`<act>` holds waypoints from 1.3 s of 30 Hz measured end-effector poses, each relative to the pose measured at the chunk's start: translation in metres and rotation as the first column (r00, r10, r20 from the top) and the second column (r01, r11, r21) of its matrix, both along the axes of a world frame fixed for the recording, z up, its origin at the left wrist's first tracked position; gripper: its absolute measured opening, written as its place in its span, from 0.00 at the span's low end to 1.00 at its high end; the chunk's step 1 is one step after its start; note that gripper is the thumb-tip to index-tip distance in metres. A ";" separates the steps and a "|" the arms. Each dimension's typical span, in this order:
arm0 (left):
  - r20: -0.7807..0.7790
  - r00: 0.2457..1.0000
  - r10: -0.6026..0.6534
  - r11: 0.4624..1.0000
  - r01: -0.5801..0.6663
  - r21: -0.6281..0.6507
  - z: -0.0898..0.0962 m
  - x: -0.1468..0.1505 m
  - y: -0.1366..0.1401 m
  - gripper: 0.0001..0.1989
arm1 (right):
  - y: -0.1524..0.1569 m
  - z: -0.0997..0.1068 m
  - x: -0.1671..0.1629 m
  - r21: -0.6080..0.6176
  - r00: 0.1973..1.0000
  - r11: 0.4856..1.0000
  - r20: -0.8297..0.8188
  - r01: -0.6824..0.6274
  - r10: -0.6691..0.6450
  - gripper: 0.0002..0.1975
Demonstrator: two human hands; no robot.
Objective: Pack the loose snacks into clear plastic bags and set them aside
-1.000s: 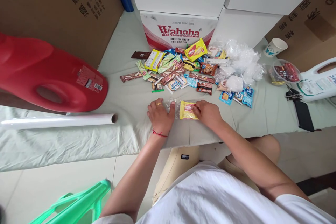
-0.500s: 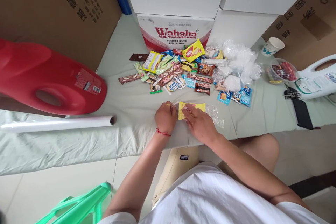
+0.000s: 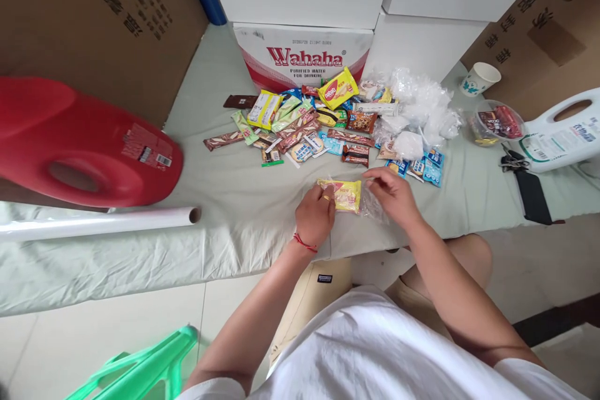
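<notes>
A yellow snack packet (image 3: 347, 195) lies inside a clear plastic bag (image 3: 374, 207) near the front of the cloth-covered surface. My left hand (image 3: 315, 215) has its fingers curled over the packet's left end, gripping it through the film. At the bag's right end, the thumb and fingertips of my right hand (image 3: 396, 199) are pinched together on the plastic. Just beyond my hands spreads a pile of wrapped snacks, among them another yellow packet (image 3: 338, 89) and brown wafer bars (image 3: 297, 128).
Crumpled clear bags (image 3: 422, 106) lie right of the pile, before white boxes (image 3: 304, 53). A red jug (image 3: 84, 144) and white roll (image 3: 98, 222) are at left. A paper cup (image 3: 480, 79), snack tub (image 3: 497, 122), white jug (image 3: 562, 131), keys (image 3: 514, 159) and black case (image 3: 533, 197) stand right.
My left hand has moved from the bag's left end onto the packet. My right hand has lifted off the packet and shifted right to the bag's other end. The view has shifted slightly.
</notes>
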State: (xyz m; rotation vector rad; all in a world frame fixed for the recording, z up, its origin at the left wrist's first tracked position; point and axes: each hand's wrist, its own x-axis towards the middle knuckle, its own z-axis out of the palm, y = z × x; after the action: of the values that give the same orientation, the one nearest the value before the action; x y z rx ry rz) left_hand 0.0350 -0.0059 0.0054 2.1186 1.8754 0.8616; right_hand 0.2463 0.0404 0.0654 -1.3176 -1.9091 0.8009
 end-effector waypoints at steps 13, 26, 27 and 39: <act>-0.094 0.995 -0.010 0.999 0.013 0.036 -0.008 0.001 -0.002 0.20 | 0.029 -0.026 0.053 -0.375 0.975 0.901 0.064 0.219 -0.211 0.19; -0.039 0.999 0.000 0.999 0.001 0.045 -0.009 0.000 -0.001 0.20 | -0.026 0.001 0.062 -0.021 0.936 0.994 0.337 -0.104 0.105 0.11; -0.034 0.999 -0.003 0.999 0.004 0.037 -0.009 0.000 -0.001 0.20 | -0.025 0.003 0.062 -0.011 0.932 0.993 0.344 -0.122 0.118 0.11; -0.030 1.000 0.002 0.985 0.003 0.175 -0.011 0.011 -0.002 0.14 | 0.007 -0.038 0.037 -0.050 0.899 0.999 0.436 -0.022 0.041 0.22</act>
State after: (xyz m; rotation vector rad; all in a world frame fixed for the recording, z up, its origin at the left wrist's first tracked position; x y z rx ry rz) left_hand 0.0456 -0.0081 -0.0057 2.2431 1.8767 1.0352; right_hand 0.2837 0.0478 0.0271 -1.6014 -2.2734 0.5972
